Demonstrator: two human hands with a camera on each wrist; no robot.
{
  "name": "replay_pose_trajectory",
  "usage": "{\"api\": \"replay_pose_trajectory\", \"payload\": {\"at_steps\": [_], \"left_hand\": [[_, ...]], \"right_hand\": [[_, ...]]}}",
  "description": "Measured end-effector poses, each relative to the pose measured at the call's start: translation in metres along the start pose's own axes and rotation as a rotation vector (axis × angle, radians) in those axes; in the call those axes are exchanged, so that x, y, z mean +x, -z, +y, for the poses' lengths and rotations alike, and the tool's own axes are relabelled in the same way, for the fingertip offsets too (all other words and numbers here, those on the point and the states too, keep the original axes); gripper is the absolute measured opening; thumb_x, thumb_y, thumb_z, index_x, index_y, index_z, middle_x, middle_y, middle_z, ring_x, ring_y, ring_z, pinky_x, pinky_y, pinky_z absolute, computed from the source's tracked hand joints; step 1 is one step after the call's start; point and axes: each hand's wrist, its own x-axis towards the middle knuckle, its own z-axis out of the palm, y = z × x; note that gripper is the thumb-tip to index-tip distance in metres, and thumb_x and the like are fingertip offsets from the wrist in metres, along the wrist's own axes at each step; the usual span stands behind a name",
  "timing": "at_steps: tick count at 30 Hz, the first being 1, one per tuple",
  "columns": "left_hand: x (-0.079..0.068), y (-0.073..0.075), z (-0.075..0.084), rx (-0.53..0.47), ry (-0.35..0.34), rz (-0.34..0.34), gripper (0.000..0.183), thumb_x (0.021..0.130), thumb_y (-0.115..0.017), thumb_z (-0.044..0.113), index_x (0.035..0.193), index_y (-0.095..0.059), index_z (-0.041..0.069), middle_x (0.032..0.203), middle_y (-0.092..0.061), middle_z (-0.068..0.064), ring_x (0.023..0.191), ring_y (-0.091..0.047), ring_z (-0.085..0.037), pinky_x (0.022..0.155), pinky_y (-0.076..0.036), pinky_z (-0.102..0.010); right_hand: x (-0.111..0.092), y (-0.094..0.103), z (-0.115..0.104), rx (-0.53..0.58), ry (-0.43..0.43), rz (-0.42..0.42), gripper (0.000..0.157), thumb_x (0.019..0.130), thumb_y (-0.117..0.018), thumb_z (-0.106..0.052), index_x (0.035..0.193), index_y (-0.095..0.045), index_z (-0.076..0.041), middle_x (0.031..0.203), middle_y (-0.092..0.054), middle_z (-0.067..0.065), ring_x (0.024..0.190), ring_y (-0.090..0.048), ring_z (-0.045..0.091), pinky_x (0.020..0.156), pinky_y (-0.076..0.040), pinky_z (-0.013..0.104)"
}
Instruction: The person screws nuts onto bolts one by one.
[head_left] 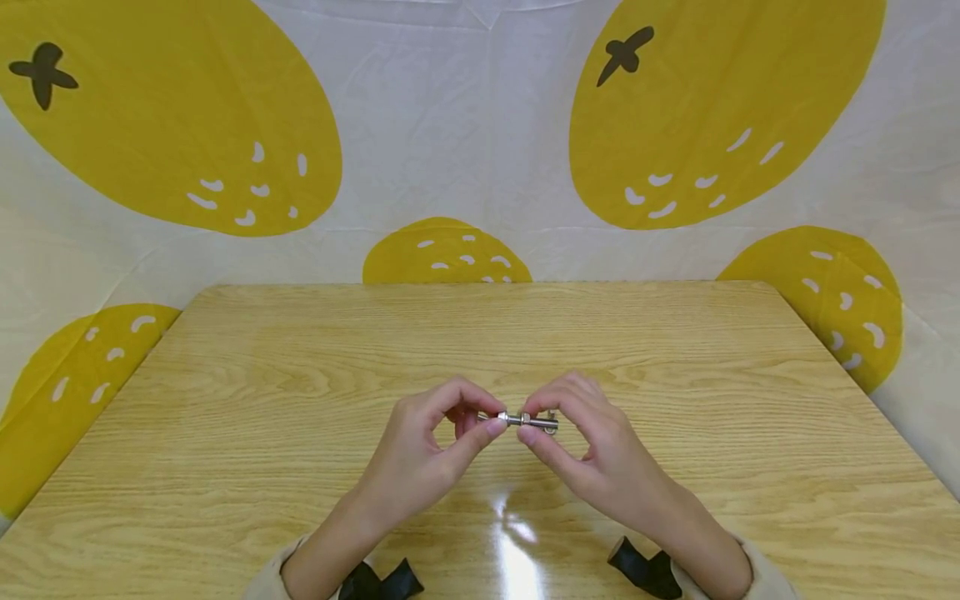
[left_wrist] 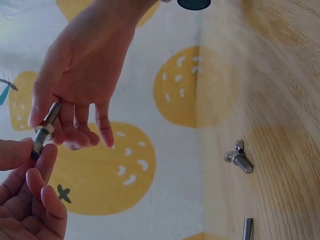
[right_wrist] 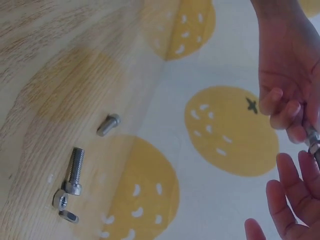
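Over the middle of the table, my two hands meet at a small silver threaded bolt [head_left: 513,419] with a hex nut [left_wrist: 44,131] on it. My left hand [head_left: 431,446] pinches one end of the bolt between thumb and forefinger. Thumb and forefinger of my right hand [head_left: 600,454] pinch at the nut, their tips close to the left ones. In the left wrist view the bolt's other end sticks out past the nut, toward the right palm. The right wrist view shows the held pieces only partly, at its right edge.
On the wooden table [head_left: 300,350] lie a short bolt [right_wrist: 106,126], a longer threaded bolt [right_wrist: 75,167] and two loose nuts, one nut [right_wrist: 60,200] beside the bolt's head. A white cloth [head_left: 450,125] with yellow fruit hangs behind the table. Black wrist straps [head_left: 648,571] show near the sleeves.
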Motion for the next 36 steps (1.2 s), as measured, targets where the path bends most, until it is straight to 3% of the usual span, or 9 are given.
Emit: {"api": "replay_pose_trajectory", "payload": {"at_steps": [8, 12, 15, 18, 24, 36], "left_hand": [[-0.0003, -0.0007, 0.0008, -0.022, 0.004, -0.012, 0.004, 0.087, -0.066, 0.011, 0.091, -0.064, 0.011, 0.071, -0.058, 0.003, 0.063, -0.048, -0.006, 0.057, -0.045, -0.020], [-0.0003, -0.0005, 0.0006, -0.012, 0.008, -0.009, 0.004, 0.087, -0.065, 0.011, 0.091, -0.064, 0.011, 0.070, -0.057, 0.004, 0.062, -0.048, -0.006, 0.057, -0.044, -0.021], [-0.0001, 0.0000, 0.0006, -0.002, 0.009, -0.005, 0.004, 0.087, -0.065, 0.011, 0.091, -0.064, 0.011, 0.069, -0.057, 0.004, 0.062, -0.048, -0.006, 0.056, -0.044, -0.021], [0.0000, 0.0003, 0.0005, 0.001, 0.012, -0.003, 0.004, 0.087, -0.065, 0.011, 0.091, -0.064, 0.011, 0.068, -0.056, 0.004, 0.062, -0.048, -0.006, 0.056, -0.044, -0.021], [-0.0005, 0.0003, 0.0001, 0.003, 0.008, -0.001, 0.004, 0.087, -0.065, 0.011, 0.091, -0.065, 0.012, 0.068, -0.057, 0.005, 0.062, -0.048, -0.006, 0.056, -0.044, -0.021], [-0.0004, 0.0006, 0.0004, -0.002, 0.001, 0.001, 0.004, 0.088, -0.064, 0.011, 0.091, -0.064, 0.012, 0.068, -0.056, 0.004, 0.063, -0.048, -0.006, 0.057, -0.043, -0.020]], "right_hand": [[0.0005, 0.0000, 0.0017, -0.024, 0.002, -0.015, 0.016, 0.088, -0.059, -0.004, 0.086, -0.062, -0.019, 0.089, -0.062, -0.010, 0.091, -0.051, 0.006, 0.081, -0.037, 0.026], [-0.0002, 0.0012, 0.0002, -0.041, -0.039, -0.024, 0.014, 0.086, -0.065, -0.010, 0.097, -0.063, -0.019, 0.096, -0.062, -0.009, 0.094, -0.051, 0.006, 0.081, -0.039, 0.027], [-0.0005, 0.0023, -0.0013, -0.040, -0.054, -0.023, 0.033, 0.080, -0.072, -0.012, 0.110, -0.059, -0.016, 0.103, -0.061, -0.007, 0.097, -0.051, 0.008, 0.082, -0.041, 0.027], [0.0001, 0.0023, -0.0009, -0.026, -0.011, -0.002, 0.038, 0.078, -0.073, -0.009, 0.112, -0.056, -0.012, 0.104, -0.060, -0.004, 0.098, -0.051, 0.010, 0.084, -0.041, 0.027], [0.0018, 0.0011, 0.0021, 0.007, 0.093, 0.033, 0.026, 0.083, -0.068, -0.007, 0.106, -0.057, -0.008, 0.103, -0.060, -0.001, 0.097, -0.052, 0.011, 0.087, -0.040, 0.023], [0.0021, 0.0012, 0.0013, 0.002, 0.084, 0.043, 0.023, 0.082, -0.069, -0.008, 0.103, -0.060, -0.008, 0.099, -0.062, -0.001, 0.095, -0.052, 0.011, 0.085, -0.039, 0.024]]}}
